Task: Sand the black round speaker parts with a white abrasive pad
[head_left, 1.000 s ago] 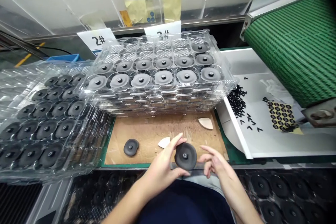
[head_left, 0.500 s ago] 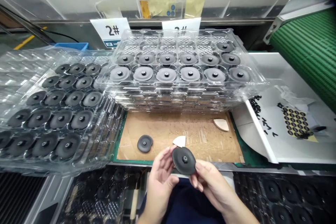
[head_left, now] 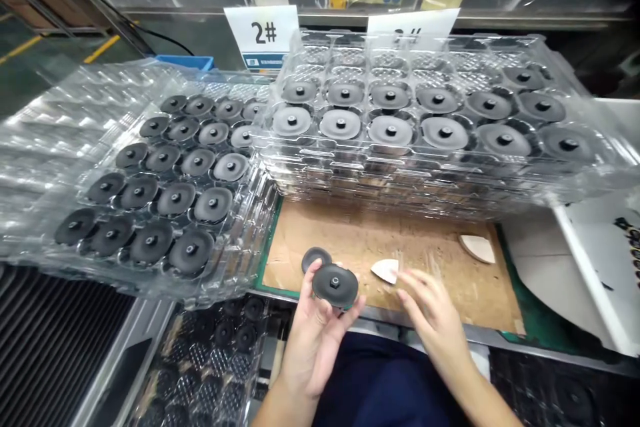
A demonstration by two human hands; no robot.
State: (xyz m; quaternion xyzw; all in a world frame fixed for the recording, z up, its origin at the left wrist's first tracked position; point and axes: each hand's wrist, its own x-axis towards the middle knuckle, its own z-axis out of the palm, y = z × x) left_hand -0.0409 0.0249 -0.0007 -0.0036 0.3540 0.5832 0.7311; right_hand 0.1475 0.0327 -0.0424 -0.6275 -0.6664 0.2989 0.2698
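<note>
My left hand (head_left: pixel 320 327) grips a black rounded disc (head_left: pixel 327 283) by its edges, its raised central stud facing up. A second black disc (head_left: pixel 314 257) lies on the cardboard sheet (head_left: pixel 345 233) just behind, partly covered by the held one. My right hand (head_left: pixel 433 310) is open and slightly blurred, fingers stretched toward a small white wedge-shaped piece (head_left: pixel 385 271). Its fingertips overlap that piece's right edge; whether they touch it I cannot tell. Another pale wedge-shaped piece (head_left: pixel 479 248) rests farther right on the cardboard.
Stacked clear plastic trays (head_left: pixel 400 177) filled with similar discs stand behind the cardboard. More clear trays (head_left: pixel 150 287) are at the left. A white bin (head_left: pixel 590 267) stands at the right. Below the bench edge is another tray (head_left: pixel 215 360) of discs.
My right hand has let go of the disc and moved right to the white piece. My left hand alone now holds the disc. The view has swung left.
</note>
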